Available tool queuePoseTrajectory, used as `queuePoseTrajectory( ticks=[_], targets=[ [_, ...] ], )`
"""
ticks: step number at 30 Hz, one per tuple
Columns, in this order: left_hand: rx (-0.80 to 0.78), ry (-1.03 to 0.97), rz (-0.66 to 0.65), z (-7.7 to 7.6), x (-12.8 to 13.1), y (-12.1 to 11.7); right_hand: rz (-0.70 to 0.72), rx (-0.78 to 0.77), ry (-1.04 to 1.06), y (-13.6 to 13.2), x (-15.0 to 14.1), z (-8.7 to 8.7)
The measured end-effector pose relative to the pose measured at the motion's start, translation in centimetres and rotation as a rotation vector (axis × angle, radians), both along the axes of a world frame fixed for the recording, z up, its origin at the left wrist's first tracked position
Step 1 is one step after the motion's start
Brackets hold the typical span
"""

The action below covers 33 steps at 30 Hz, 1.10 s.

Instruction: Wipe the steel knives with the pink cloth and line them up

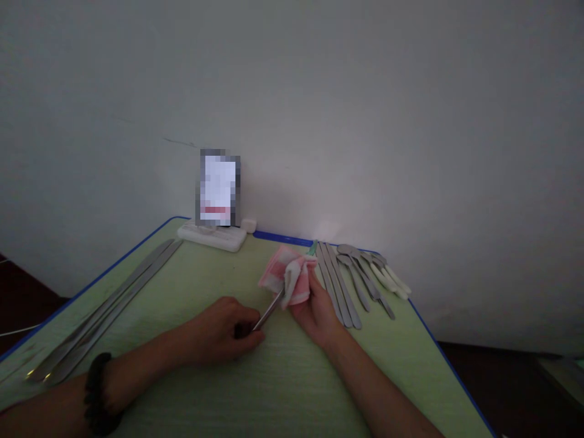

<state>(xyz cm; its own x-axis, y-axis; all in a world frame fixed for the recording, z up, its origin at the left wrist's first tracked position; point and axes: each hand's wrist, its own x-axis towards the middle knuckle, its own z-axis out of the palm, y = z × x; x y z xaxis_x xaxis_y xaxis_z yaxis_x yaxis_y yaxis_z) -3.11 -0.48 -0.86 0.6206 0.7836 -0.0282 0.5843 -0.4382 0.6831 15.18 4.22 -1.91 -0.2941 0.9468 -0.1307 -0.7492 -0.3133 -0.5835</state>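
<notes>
My left hand [232, 331] pinches one end of a slim metal piece of cutlery [270, 309], which slants up to the right. Its other end disappears into a pink and white cloth [276, 267], so I cannot tell whether it is a knife, spoon or fork. The cloth is bunched in my right hand [319, 313], whose fingers are closed around it from below and partly hidden. Just beyond the right hand lie several table knives [337, 286] side by side. A dark band circles my left wrist.
Two table knives [109, 304] lie at the table's left. Spoons and forks [358, 267], plus white-handled cutlery [387, 277], rest near the right edge. A lit phone [218, 188] stands on a white base [214, 236] by the wall. The green table [205, 389] has a blue rim.
</notes>
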Motion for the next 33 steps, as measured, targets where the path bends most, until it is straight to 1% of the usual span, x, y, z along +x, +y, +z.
queuePoseTrajectory(
  ticks=[3,5,11,13,15,19,21,23,26,29,31,33],
  targets=[
    [0.009,0.023,0.012,0.0,0.1,0.0,-0.017,-0.037,0.037,0.2,0.0,0.1],
    [0.016,0.029,0.016,0.0,0.2,0.0,0.02,-0.039,0.013,0.2,0.0,0.1],
    [0.004,0.008,0.038,-0.3,0.2,0.0,0.162,0.1,-0.215,-0.6,0.2,0.1],
    [-0.022,-0.005,0.04,-0.3,0.2,0.0,0.225,0.129,-0.255,-0.8,0.2,0.2],
    [-0.038,-0.003,0.049,-0.3,0.2,0.0,0.247,0.139,-0.268,-0.9,0.1,0.3],
    [-0.051,-0.016,0.056,-0.1,0.2,-0.1,0.186,0.114,-0.273,-0.9,-0.2,0.3],
    [-0.076,-0.033,0.014,-0.1,0.0,0.0,0.138,0.096,-0.256,-0.8,-0.3,0.2],
    [-0.077,-0.036,-0.057,-0.1,-0.3,0.0,0.074,0.073,-0.223,-0.7,-0.3,0.0],
    [-0.008,-0.036,-0.129,-0.1,-0.8,0.1,-0.03,0.018,-0.166,-0.3,-0.3,-0.3],
    [0.025,-0.049,-0.157,-0.2,-1.1,0.2,-0.11,-0.022,-0.121,0.2,-0.3,-0.6],
    [-0.008,-0.06,-0.157,-0.1,-1.0,0.1,-0.15,-0.039,-0.089,0.5,-0.3,-0.7],
    [-0.09,-0.082,-0.132,0.0,-0.9,0.1,-0.158,-0.042,-0.07,0.7,-0.2,-0.7]
  ],
)
